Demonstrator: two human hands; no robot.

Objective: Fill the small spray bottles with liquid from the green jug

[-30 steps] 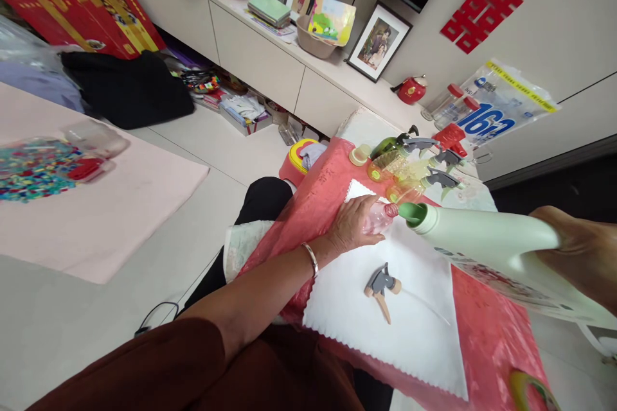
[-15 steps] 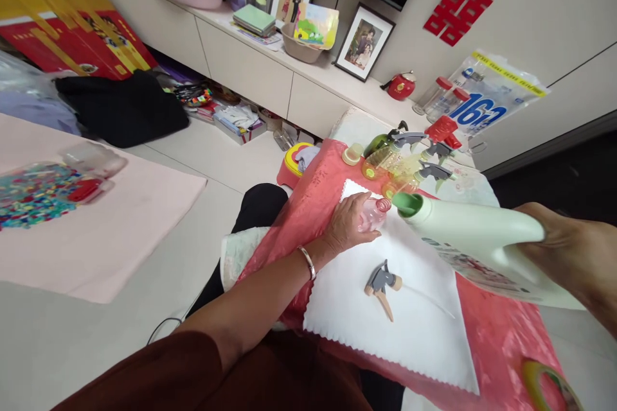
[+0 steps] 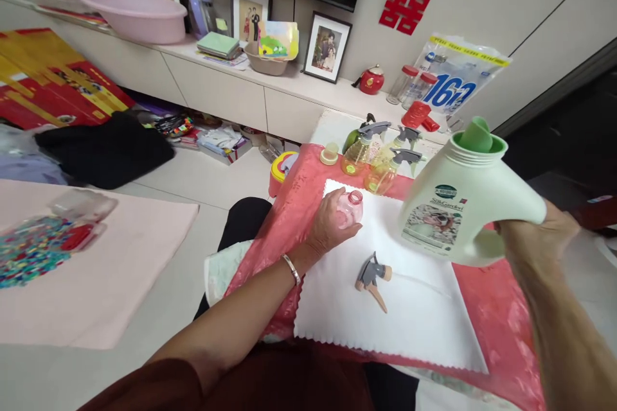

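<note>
My left hand point(image 3: 332, 221) is wrapped round a small clear pink bottle point(image 3: 351, 212), its mouth uncapped, on the white scalloped cloth point(image 3: 395, 327). By its handle, my right hand point(image 3: 535, 237) grips a large pale green detergent jug point(image 3: 434, 205). The jug is nearly upright, a little above the cloth, its green spout showing in the open neck. On the cloth in front of my left hand lies a grey and peach spray trigger head point(image 3: 373, 275) with a thin clear tube. Behind the pink bottle stand yellow spray bottles point(image 3: 380, 176) with grey triggers.
A pale round cap point(image 3: 329, 154) sits on the red table cover point(image 3: 284, 225). Farther back are red-lidded jars point(image 3: 402, 85) and a red pot point(image 3: 371, 79) on the long cabinet. Colourful small pieces point(image 3: 33, 250) lie on a pink surface at left.
The jug has been tipped back from a pouring tilt to nearly upright, away from the pink bottle. My left hand still holds the bottle. The whole view has shifted.
</note>
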